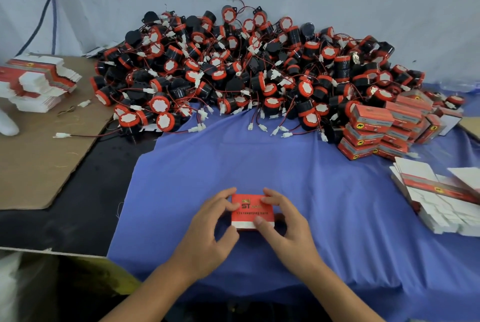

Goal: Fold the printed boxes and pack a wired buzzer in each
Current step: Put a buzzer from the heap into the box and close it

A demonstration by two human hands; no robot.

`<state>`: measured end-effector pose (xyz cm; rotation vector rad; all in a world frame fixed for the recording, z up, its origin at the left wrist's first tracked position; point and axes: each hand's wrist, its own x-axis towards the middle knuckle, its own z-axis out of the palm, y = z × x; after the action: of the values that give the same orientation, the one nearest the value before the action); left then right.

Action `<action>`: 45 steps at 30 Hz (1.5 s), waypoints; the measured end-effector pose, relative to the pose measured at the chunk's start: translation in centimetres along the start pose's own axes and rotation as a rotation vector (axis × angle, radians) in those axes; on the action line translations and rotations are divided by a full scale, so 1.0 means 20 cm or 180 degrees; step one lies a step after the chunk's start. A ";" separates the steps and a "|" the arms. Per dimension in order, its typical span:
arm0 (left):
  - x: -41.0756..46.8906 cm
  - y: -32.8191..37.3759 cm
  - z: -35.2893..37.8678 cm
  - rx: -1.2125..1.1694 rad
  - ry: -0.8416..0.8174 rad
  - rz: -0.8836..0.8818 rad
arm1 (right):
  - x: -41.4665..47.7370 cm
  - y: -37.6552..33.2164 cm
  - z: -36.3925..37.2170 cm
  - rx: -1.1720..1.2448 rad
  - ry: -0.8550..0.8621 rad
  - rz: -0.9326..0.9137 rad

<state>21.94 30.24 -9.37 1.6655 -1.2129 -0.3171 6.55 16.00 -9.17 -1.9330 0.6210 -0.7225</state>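
Box (252,211), perhaps closed, between left hand (207,229) and right hand (288,228)

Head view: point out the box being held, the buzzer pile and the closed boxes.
box (252,211): head view, its red printed top face.
buzzer pile (246,67): head view, middle of the heap.
closed boxes (374,116): head view, top box's lid.

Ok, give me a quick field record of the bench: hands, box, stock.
left hand: grips the left edge of the box
right hand: grips its right edge, thumb on the near side
box: red, printed face up, over the cloth
buzzers: loose wired pile at the back
folded boxes: stacked at far right
flat boxes: stacks at right and far left
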 end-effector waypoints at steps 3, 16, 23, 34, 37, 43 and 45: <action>0.00 0.01 0.01 0.0054 -0.0077 -0.0017 | 0.00 0.01 0.01 -0.0198 0.0018 -0.0196; -0.01 0.02 0.06 0.0592 0.0332 0.0334 | -0.02 -0.02 0.02 -0.0370 0.0108 -0.0394; -0.04 0.02 0.10 0.1634 0.0440 0.0868 | -0.05 -0.01 0.07 -0.1425 0.0230 -0.1084; -0.07 0.04 0.08 0.2263 0.0048 0.0835 | -0.14 -0.02 0.03 -0.2391 -0.0240 -0.1208; -0.08 0.03 0.08 0.1804 -0.0029 0.0498 | -0.16 -0.01 0.04 -0.2088 -0.0481 -0.1077; -0.07 0.05 0.08 0.1123 0.0023 -0.0097 | -0.19 -0.02 0.04 -0.1092 0.0872 -0.0427; -0.04 0.08 0.09 0.0879 0.0281 -0.0141 | -0.19 -0.01 0.02 -0.0957 0.0992 -0.0373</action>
<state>19.32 29.93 -9.12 1.9243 -1.1957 -0.1042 4.28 18.91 -9.95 -2.1634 0.8515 -1.0676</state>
